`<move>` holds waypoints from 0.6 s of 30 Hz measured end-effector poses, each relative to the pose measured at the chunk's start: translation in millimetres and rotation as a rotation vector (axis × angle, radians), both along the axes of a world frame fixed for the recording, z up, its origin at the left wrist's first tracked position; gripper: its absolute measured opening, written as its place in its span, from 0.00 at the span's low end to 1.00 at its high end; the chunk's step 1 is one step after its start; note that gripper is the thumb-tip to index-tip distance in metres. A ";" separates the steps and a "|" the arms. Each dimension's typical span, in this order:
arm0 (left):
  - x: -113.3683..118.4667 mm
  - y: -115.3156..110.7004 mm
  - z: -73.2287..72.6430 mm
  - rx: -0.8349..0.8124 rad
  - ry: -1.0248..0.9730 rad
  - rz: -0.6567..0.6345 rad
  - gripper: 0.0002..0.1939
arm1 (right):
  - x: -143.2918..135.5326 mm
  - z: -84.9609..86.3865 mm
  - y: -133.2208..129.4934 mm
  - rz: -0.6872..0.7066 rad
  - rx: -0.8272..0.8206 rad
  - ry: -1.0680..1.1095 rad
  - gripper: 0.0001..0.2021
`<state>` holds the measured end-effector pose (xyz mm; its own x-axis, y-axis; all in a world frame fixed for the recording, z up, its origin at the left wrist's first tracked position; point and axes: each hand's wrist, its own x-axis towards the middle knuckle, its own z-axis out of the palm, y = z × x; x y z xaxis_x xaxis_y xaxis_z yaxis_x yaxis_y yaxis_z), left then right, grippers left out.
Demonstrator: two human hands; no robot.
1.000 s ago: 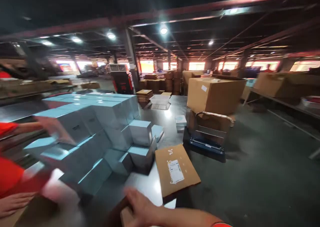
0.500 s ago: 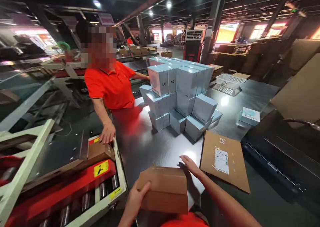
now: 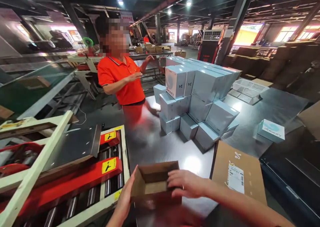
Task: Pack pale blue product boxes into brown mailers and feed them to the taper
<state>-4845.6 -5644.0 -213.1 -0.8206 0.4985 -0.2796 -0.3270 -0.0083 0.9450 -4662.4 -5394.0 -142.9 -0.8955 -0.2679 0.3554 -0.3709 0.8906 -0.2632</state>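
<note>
An open cardboard box [image 3: 153,183] is held at the near edge of the steel bench [image 3: 160,147], between both hands. Its left wall is pressed by the flat left hand [image 3: 125,195], while the right hand's [image 3: 186,183] fingers [image 3: 175,177] are curled over its right rim.

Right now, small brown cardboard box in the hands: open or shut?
Open: the small brown cardboard box shows its bare inner floor, held between left hand and right hand.
</note>
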 end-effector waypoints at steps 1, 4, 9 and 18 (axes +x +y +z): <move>2.5 -0.5 -3.1 -0.053 0.056 0.001 0.37 | -3.1 20.6 26.3 -0.155 0.015 0.089 0.12; 12.7 -6.7 -18.8 -0.106 0.194 -0.037 0.41 | -12.9 99.3 140.6 -0.911 0.098 0.307 0.11; 23.7 -11.1 -52.7 -0.075 0.303 -0.021 0.40 | -2.2 170.5 250.1 -1.353 0.039 0.217 0.27; 33.8 17.5 -19.2 -0.024 0.341 -0.065 0.44 | 60.3 95.3 58.9 -0.782 -0.429 0.466 0.45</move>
<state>-4811.8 -5626.5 -232.3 -0.8353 0.5497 -0.0066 0.0088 0.0254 0.9996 -4602.1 -5335.1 -47.6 -0.5120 0.5686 0.6439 0.1298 0.7922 -0.5963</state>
